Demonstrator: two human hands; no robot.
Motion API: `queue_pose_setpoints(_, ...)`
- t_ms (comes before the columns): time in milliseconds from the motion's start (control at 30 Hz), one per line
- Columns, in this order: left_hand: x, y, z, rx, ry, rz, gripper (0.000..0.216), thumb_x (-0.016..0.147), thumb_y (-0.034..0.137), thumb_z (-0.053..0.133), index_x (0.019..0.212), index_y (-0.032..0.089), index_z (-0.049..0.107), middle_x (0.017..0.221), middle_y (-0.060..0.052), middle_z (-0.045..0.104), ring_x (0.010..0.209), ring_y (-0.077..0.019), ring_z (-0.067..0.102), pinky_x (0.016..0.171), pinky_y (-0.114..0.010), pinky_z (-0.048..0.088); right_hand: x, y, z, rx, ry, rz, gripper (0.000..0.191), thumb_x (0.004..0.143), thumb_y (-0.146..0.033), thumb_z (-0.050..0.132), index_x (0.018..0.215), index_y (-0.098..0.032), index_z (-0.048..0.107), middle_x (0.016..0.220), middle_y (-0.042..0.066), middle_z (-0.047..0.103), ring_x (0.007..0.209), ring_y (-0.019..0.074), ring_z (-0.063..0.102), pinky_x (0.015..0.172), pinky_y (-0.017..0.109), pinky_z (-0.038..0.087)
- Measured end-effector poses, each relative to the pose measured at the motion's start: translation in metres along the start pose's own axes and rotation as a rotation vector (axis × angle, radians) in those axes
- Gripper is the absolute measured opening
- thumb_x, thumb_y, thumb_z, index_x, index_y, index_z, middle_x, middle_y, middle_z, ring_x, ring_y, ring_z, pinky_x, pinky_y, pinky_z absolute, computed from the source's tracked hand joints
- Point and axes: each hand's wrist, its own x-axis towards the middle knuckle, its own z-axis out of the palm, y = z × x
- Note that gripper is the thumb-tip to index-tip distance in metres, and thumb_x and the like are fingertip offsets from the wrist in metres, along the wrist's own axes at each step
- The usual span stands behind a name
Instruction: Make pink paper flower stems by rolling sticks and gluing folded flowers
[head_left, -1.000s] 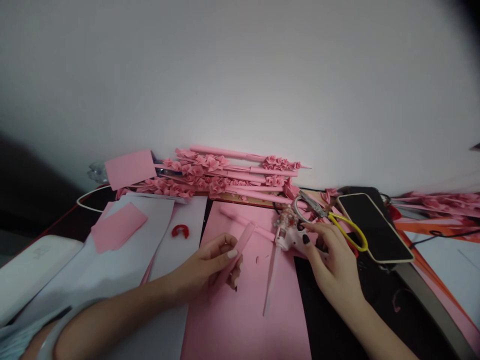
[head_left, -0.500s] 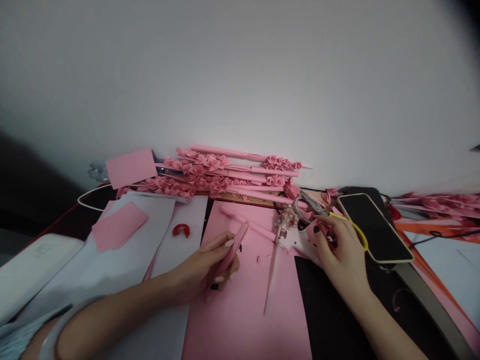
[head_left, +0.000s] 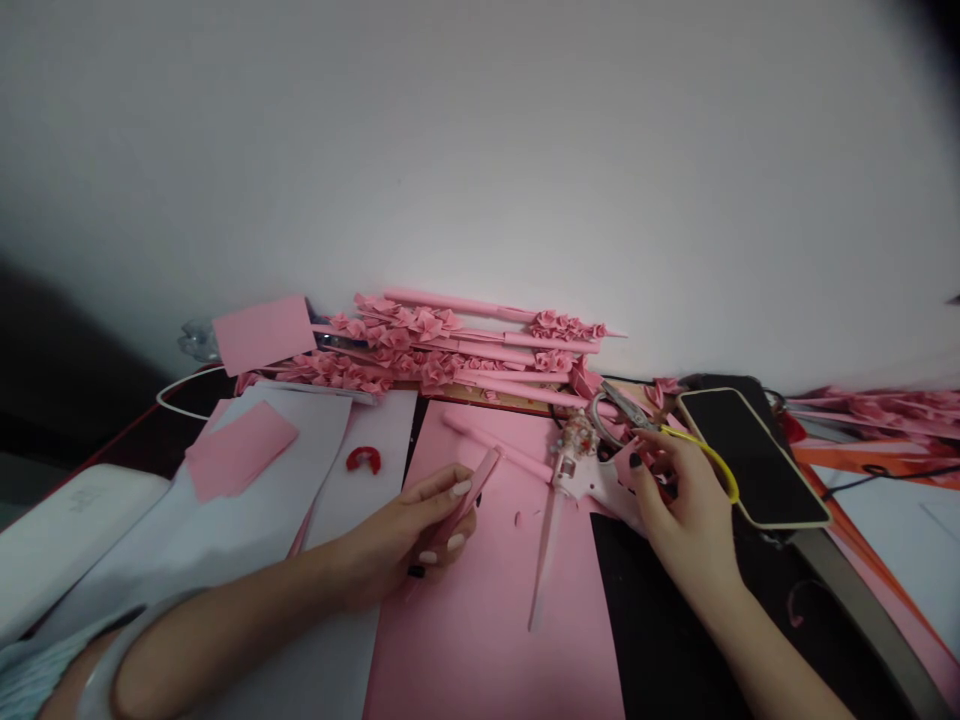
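Note:
My left hand (head_left: pixel 424 530) is closed around a narrow folded strip of pink paper (head_left: pixel 477 482), held tilted above a large pink sheet (head_left: pixel 495 620). To the right, my right hand (head_left: pixel 686 510) pinches a small pink paper piece (head_left: pixel 625 464) between thumb and fingers. It is over the handle of what looks like a white glue gun (head_left: pixel 581 480), with a pale slim stick (head_left: pixel 546 570) extending toward me. Scissors (head_left: pixel 622 405) with metal blades and a yellow loop (head_left: pixel 716 465) lie behind and beside my right hand. A pink paper tube (head_left: pixel 487 440) rests on the sheet.
Pink paper flower stems (head_left: pixel 450 345) are piled along the wall. On the left are white sheets (head_left: pixel 255 520), pink slips (head_left: pixel 240 450), a white box-like object (head_left: pixel 82 540) and a red curved piece (head_left: pixel 364 460). A phone (head_left: pixel 750 455) lies to the right.
Very little differs. The fingers of my left hand have shifted slightly on the folded strip. My right hand stays by the glue gun with the small paper piece.

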Motion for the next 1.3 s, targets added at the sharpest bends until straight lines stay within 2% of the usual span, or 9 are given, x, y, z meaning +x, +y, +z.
queue_pose_setpoints(367, -0.001, 0.001, 0.000, -0.007, 0.009, 0.006, 0.018, 0.083, 0.034, 0.056, 0.089, 0.022, 0.043, 0.057, 0.007, 0.048, 0.036, -0.0013, 0.032, 0.036, -0.012, 0.020, 0.000, 0.001, 0.000, -0.004, 0.005, 0.022, 0.029, 0.083, -0.025, 0.050, 0.111, -0.018, 0.054, 0.096, 0.008, 0.060, 0.085, 0.0228, 0.056, 0.074, 0.037, 0.046)
queue_pose_setpoints(467, 0.001, -0.002, 0.000, 0.019, 0.016, 0.020, 0.018, 0.083, 0.034, 0.056, 0.089, 0.022, 0.044, 0.062, 0.006, 0.054, 0.038, -0.0036, 0.043, 0.035, -0.013, 0.029, 0.000, 0.002, -0.001, -0.011, 0.008, 0.027, 0.030, 0.083, -0.025, 0.049, 0.112, -0.018, 0.054, 0.095, 0.008, 0.060, 0.084, 0.0223, 0.056, 0.074, 0.037, 0.045)
queue_pose_setpoints(600, 0.002, -0.003, 0.000, 0.075, 0.007, 0.056, 0.020, 0.082, 0.034, 0.058, 0.086, 0.019, 0.045, 0.070, 0.000, 0.063, 0.047, -0.0085, 0.056, 0.044, -0.018, 0.046, 0.000, 0.003, -0.001, -0.023, 0.012, 0.021, 0.029, 0.082, -0.024, 0.050, 0.110, -0.018, 0.054, 0.096, 0.009, 0.060, 0.084, 0.0225, 0.056, 0.074, 0.037, 0.045)
queue_pose_setpoints(700, 0.001, -0.001, 0.001, 0.153, -0.041, 0.051, 0.018, 0.084, 0.033, 0.055, 0.084, 0.018, 0.047, 0.077, -0.003, 0.066, 0.049, -0.0094, 0.059, 0.048, -0.022, 0.050, 0.001, 0.002, -0.002, -0.024, 0.009, 0.022, 0.029, 0.082, -0.024, 0.050, 0.110, -0.018, 0.054, 0.095, 0.009, 0.060, 0.084, 0.0228, 0.056, 0.075, 0.037, 0.045)
queue_pose_setpoints(833, -0.005, 0.006, 0.005, 0.388, -0.028, 0.186, 0.016, 0.084, 0.032, 0.055, 0.086, 0.017, 0.050, 0.077, -0.002, 0.064, 0.051, -0.0102, 0.060, 0.051, -0.024, 0.050, 0.002, 0.001, -0.003, -0.021, 0.023, 0.014, 0.028, 0.082, -0.024, 0.050, 0.110, -0.018, 0.054, 0.095, 0.009, 0.060, 0.085, 0.0232, 0.056, 0.074, 0.038, 0.045)
queue_pose_setpoints(933, -0.010, 0.010, 0.003, 0.657, 0.079, 0.347, 0.017, 0.086, 0.032, 0.052, 0.092, 0.017, 0.051, 0.061, 0.002, 0.057, 0.054, -0.0120, 0.059, 0.054, -0.024, 0.049, 0.002, 0.001, -0.002, -0.020, 0.028, 0.008, 0.029, 0.082, -0.024, 0.050, 0.110, -0.018, 0.054, 0.095, 0.009, 0.060, 0.083, 0.0229, 0.056, 0.074, 0.038, 0.045)
queue_pose_setpoints(1100, -0.014, 0.016, 0.001, 1.085, 0.257, 0.546, 0.014, 0.087, 0.028, 0.049, 0.097, 0.019, 0.053, 0.067, 0.002, 0.054, 0.052, -0.0094, 0.050, 0.049, -0.020, 0.038, 0.001, 0.001, -0.001, -0.009, 0.028, 0.021, 0.030, 0.082, -0.024, 0.049, 0.111, -0.017, 0.054, 0.097, 0.010, 0.059, 0.085, 0.0233, 0.056, 0.075, 0.038, 0.045)
queue_pose_setpoints(1200, -0.015, 0.020, 0.002, 1.243, 0.269, 0.618, 0.010, 0.087, 0.023, 0.048, 0.094, 0.020, 0.055, 0.070, 0.001, 0.056, 0.055, -0.0095, 0.048, 0.052, -0.020, 0.036, 0.000, 0.002, -0.002, -0.015, 0.018, 0.030, 0.031, 0.082, -0.025, 0.050, 0.112, -0.017, 0.053, 0.097, 0.010, 0.059, 0.083, 0.0231, 0.056, 0.072, 0.038, 0.045)
queue_pose_setpoints(1300, -0.014, 0.021, 0.000, 1.318, 0.211, 0.730, 0.009, 0.087, 0.018, 0.046, 0.092, 0.019, 0.054, 0.083, -0.003, 0.059, 0.070, -0.0124, 0.053, 0.064, -0.022, 0.040, 0.000, 0.003, -0.001, -0.017, 0.013, 0.033, 0.031, 0.083, -0.026, 0.050, 0.113, -0.018, 0.053, 0.096, 0.009, 0.059, 0.082, 0.0229, 0.056, 0.072, 0.038, 0.045)
